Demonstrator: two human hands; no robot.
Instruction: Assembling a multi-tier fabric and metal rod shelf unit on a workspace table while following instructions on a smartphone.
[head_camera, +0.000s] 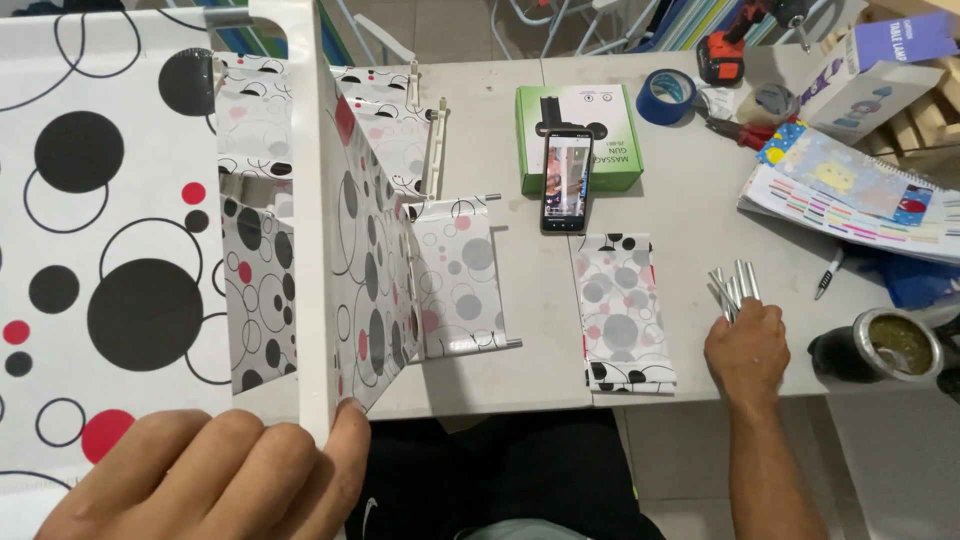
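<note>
**Fabric organizer being held up, metal rods being gathered**

A tall organizer (150, 250) covered with white fabric with black, grey and red circles is being kept upright at the left end of the bench (500, 150). Its white frame edge (312, 250) is being gripped near the bottom by the left hand (215, 475), with the fingers curled on one side and the thumb pressed on the other side. Small fabric shelves are being seen inside the organizer.

A bundle of thin metal rods (735, 288) is being pinched by the right hand (748, 350), whose fingers are closed around the lower ends; the rods are lying on the bench, right of a loose fabric panel (622, 310). Another fabric panel (458, 290) is hanging beside the organizer.

Further back, a phone (567, 182) is being leaned against a green box (620, 135). A blue tape roll (665, 97), colourful notebooks (850, 190), a pen (828, 272) and a cup (890, 345) are lying to the right.
</note>
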